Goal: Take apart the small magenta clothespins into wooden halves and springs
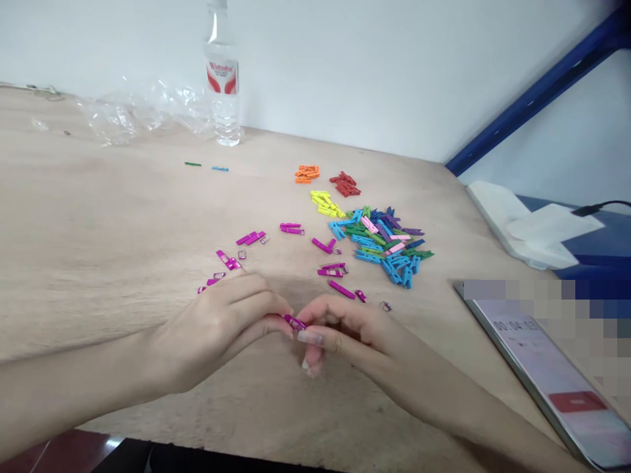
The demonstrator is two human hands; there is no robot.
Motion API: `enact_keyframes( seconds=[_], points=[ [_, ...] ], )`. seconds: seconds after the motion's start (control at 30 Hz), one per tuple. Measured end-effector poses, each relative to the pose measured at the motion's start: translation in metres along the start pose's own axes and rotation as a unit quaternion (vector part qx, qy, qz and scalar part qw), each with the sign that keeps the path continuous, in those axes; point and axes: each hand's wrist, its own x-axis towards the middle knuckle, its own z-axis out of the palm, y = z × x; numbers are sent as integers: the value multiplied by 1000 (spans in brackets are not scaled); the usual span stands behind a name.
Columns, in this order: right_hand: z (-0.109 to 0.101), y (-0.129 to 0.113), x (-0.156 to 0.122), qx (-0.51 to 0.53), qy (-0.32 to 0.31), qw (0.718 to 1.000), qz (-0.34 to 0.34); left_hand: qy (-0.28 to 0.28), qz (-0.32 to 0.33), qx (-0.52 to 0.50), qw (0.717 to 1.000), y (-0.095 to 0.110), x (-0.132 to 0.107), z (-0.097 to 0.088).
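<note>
Between my two hands, just above the table, is a small magenta clothespin point(295, 322). My left hand point(221, 328) pinches its left end between thumb and fingers. The fingertips of my right hand point(350, 335) close on its right end, hiding part of it. Around my hands lie magenta clothespin pieces, some taken apart, such as a half point(342, 289) and a loose metal spring point(386, 306). Farther right is a mixed pile of clothespins point(384, 240) in blue, green, pink and purple. Small groups of yellow point(327, 204), orange point(307, 173) and red clothespins point(346, 184) lie behind it.
A water bottle point(224, 79) stands at the back beside crumpled clear plastic point(142, 112). One green point(192, 163) and one blue stick-like piece point(219, 169) lie in front. At right are a phone point(537, 368) showing a timer and a white device point(522, 230).
</note>
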Motion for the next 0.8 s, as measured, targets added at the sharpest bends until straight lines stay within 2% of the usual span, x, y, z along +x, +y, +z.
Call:
enact_keyframes(
  seconds=[0.1, 0.27, 0.4, 0.53, 0.6, 0.8],
  points=[
    [-1, 1, 2, -46, 10, 998, -32, -26, -80, -53, 995, 0, 1, 0],
    [1, 7, 2, -135, 55, 987, -63, -44, -122, -72, 989, 4, 2, -1],
    [4, 16, 3, -186, 99, 974, -80, -50, -101, -7, 994, 2, 2, 2],
    [8, 20, 7, -228, 126, 961, -96, -56, -14, 71, 996, -3, 0, 6],
    [10, 20, 8, -232, 135, 956, -115, -57, -5, 60, 997, -5, -1, 8],
    [16, 22, 10, -224, 145, 952, -152, -65, -45, -23, 997, -1, 0, 7]
  ],
)
